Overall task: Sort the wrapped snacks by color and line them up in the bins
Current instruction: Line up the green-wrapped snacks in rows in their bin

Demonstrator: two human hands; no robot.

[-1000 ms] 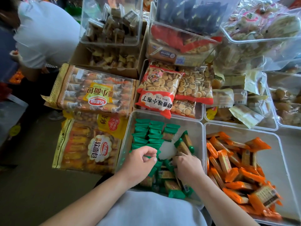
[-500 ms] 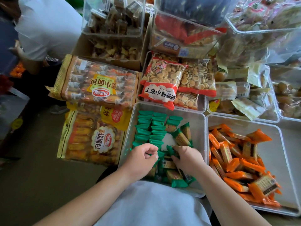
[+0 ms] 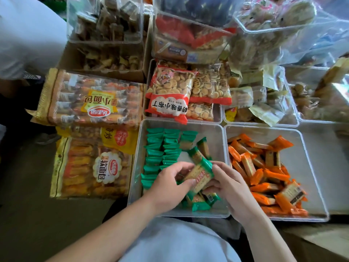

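two hands [image 3: 168, 186] [image 3: 234, 190], two front bins [image 3: 217, 140] [image 3: 309, 167], one held snack [image 3: 200, 176], perhaps twenty orange snacks [image 3: 264, 174].

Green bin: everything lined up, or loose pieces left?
Partly. Rows fill the left of the bin; loose snacks lie at its front; left hand and right hand hold one green snack.

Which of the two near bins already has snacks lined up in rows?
The left bin: green wrapped snacks stand in tidy rows along its left side. In the right bin the orange wrapped snacks lie in a loose heap.
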